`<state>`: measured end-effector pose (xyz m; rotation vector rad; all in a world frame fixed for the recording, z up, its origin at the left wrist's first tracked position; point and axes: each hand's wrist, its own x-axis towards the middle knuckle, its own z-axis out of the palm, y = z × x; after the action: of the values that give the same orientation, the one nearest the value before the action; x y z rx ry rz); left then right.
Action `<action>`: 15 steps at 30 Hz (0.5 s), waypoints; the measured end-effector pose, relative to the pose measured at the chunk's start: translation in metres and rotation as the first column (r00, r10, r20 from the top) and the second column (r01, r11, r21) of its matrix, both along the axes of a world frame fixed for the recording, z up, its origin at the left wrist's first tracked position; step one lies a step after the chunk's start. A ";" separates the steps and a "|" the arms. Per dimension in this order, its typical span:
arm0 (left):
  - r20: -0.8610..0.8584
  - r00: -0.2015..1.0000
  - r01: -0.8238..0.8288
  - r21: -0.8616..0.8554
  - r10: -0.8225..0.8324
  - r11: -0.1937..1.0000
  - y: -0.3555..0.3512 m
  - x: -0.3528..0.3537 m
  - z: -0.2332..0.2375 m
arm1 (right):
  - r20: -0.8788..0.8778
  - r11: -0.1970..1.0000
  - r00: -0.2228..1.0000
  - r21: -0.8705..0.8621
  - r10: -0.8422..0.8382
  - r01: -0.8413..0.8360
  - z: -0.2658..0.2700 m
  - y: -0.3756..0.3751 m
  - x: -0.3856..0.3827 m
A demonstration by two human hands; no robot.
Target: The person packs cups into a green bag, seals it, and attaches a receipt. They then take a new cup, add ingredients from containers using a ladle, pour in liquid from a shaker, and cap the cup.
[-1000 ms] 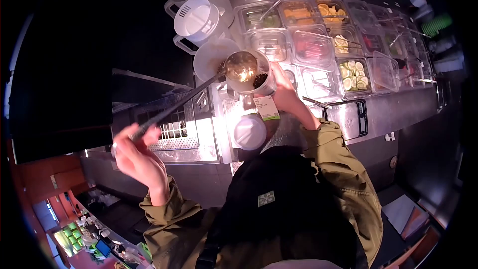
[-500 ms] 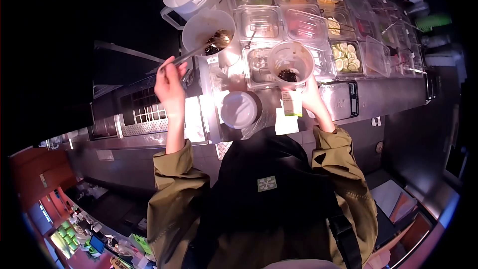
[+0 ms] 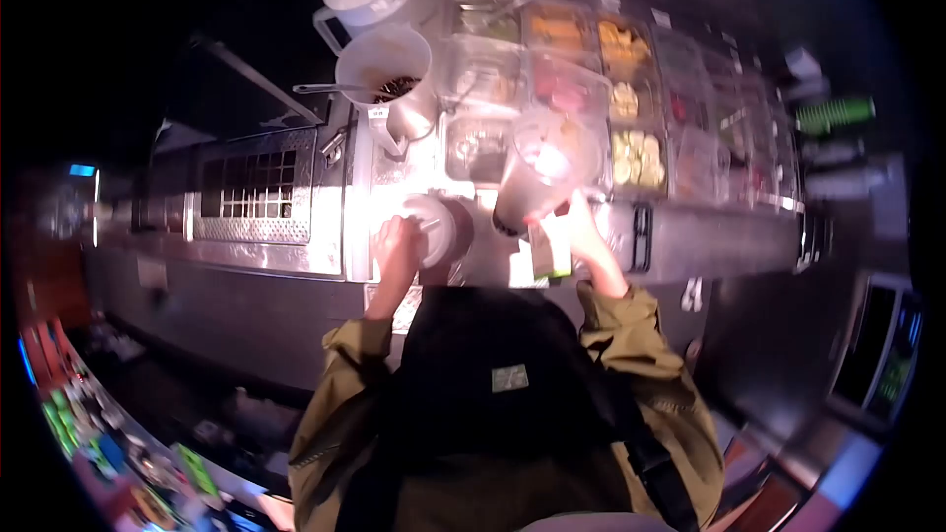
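Cup (image 3: 535, 172) with dark bits (image 3: 505, 229) already inside tilts over the worktop (image 3: 729, 236), clamped in the right hand (image 3: 572, 229); apart, the left hand (image 3: 395, 242) touches a white container (image 3: 434, 232), its grip unclear, and the spoon (image 3: 330, 89) rests in the jug (image 3: 357, 67).

Both arms reach forward from the body, elbows bent and out to the sides. Left hand (image 3: 396, 241): back up, fingers bunched and curled inward, fingertips hard to read. Left wrist (image 3: 383, 298) close to straight, bare below the cuff. Right hand (image 3: 570, 227): closed in a grip, fingers partly hidden, blurred. Right forearm (image 3: 609, 279) angles up and inward. Both sleeves (image 3: 636, 355) turned back, forearms bare past the cuffs.
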<state>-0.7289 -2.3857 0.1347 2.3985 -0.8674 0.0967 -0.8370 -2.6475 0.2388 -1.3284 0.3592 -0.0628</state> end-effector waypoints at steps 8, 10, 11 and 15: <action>0.353 0.869 -0.152 -0.476 0.346 0.866 -0.076 0.099 0.205 | -0.071 0.947 0.988 -0.283 0.134 -0.149 0.005 -0.037 -0.042; 0.358 0.870 -0.205 -0.362 0.339 0.909 -0.095 0.137 0.189 | -0.062 0.934 0.988 -0.321 0.144 -0.157 0.009 -0.035 -0.043; 0.298 0.896 -0.256 -0.257 0.328 0.932 -0.101 0.157 0.168 | -0.057 0.926 0.987 -0.340 0.151 -0.161 0.010 -0.031 -0.041; -0.209 0.964 -0.247 -0.476 0.164 0.844 -0.116 0.192 0.139 | -0.040 0.882 0.980 -0.430 0.195 -0.193 0.012 0.002 -0.024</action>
<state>-0.5366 -2.5019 0.2733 1.9644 -0.4343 0.1841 -0.8610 -2.6458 0.2510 -1.8003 0.2106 0.0258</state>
